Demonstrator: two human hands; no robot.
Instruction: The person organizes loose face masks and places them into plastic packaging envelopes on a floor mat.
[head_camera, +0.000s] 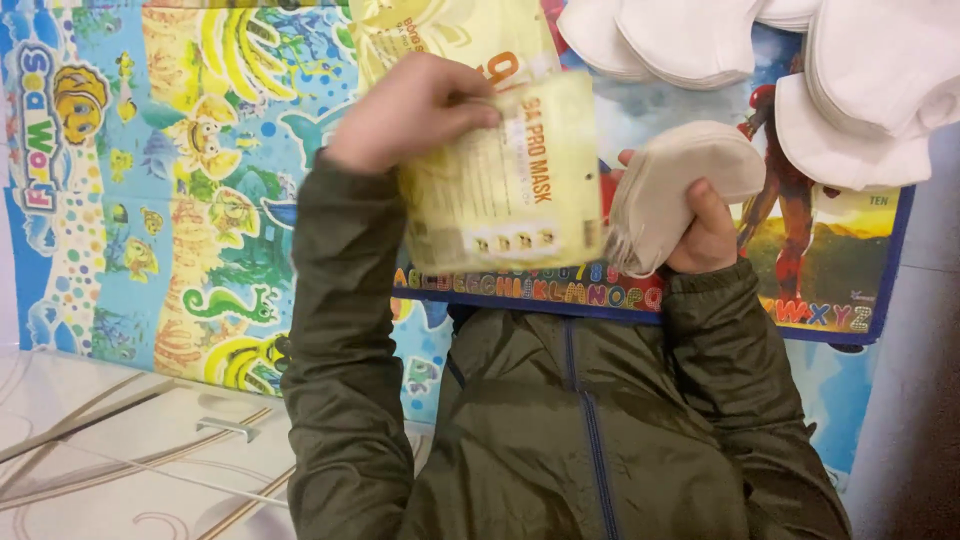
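My left hand (410, 110) grips a pale yellow plastic pouch (510, 185) by its upper edge and holds it up in front of me. Another yellow pouch (450, 35) lies just behind it on the mat. My right hand (705, 228) is closed around a folded stack of beige face masks (675, 180), right beside the pouch's right edge. Both arms are in olive green jacket sleeves.
Stacks of white face masks (850, 80) lie at the top right. Under everything is a colourful children's play mat (170, 200) with sea animals, letters and a red figure. Pale patterned floor tiles (120, 470) show at the bottom left, grey floor (920, 400) at the right.
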